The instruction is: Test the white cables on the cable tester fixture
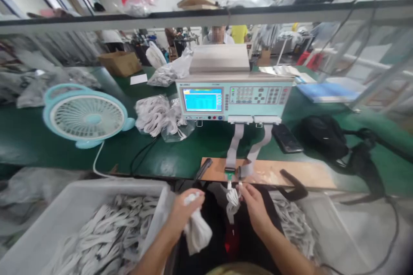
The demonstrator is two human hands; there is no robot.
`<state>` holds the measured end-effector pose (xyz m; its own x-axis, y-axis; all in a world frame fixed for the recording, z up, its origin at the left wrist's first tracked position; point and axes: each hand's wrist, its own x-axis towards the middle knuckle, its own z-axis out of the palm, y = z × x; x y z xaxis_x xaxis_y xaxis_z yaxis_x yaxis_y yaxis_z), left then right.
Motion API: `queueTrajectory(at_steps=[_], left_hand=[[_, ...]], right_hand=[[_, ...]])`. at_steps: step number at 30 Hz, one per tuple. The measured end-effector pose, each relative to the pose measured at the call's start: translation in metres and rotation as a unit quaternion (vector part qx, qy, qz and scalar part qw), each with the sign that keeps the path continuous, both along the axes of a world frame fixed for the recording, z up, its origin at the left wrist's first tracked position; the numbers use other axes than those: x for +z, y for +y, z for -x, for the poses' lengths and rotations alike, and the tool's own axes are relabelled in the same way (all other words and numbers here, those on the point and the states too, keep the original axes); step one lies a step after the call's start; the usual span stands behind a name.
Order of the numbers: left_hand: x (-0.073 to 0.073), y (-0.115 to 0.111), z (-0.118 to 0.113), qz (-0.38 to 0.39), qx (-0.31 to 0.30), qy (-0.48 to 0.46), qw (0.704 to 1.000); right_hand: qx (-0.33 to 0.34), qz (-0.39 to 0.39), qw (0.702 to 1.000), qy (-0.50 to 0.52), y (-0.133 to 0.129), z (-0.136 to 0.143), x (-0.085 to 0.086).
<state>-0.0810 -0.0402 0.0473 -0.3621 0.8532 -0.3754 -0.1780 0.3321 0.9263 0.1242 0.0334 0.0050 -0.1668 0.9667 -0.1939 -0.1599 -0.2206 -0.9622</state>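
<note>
My left hand is closed around a bundle of white cables, which hangs below the fingers over the dark lap. At the front edge of the wooden board, my right hand pinches a small white plug of a coiled white cable. The coil's other plug is at the green adapter board, at the end of a grey ribbon cable. A second ribbon cable ends close above the right fingertips. Whether the pinched plug is seated there, I cannot tell. Both ribbons come from the cable tester with its lit screen.
White bins of coiled cables stand at left and right. On the green bench are a blue fan, bagged cables, a phone and a black strapped item. Clamps sit on the wooden board.
</note>
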Motion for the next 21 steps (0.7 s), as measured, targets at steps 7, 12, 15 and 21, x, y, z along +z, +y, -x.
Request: queueTrajectory(at_steps=[7, 12, 15, 21], left_hand=[[-0.033, 0.058, -0.077, -0.045, -0.036, -0.002, 0.998], [-0.034, 0.045, -0.089, -0.044, -0.022, 0.017, 0.999], [-0.033, 0.028, -0.098, -0.042, -0.059, 0.001, 0.997], [-0.041, 0.012, -0.102, -0.003, -0.079, -0.139, 0.987]], right_hand=[[-0.015, 0.003, 1.0, 0.016, 0.001, -0.001, 0.007], [-0.008, 0.014, 1.0, 0.021, -0.008, 0.004, 0.008], [0.014, -0.005, 1.0, 0.013, -0.02, -0.009, 0.005], [0.054, -0.101, 0.947, -0.3, -0.015, -0.109, 0.0]])
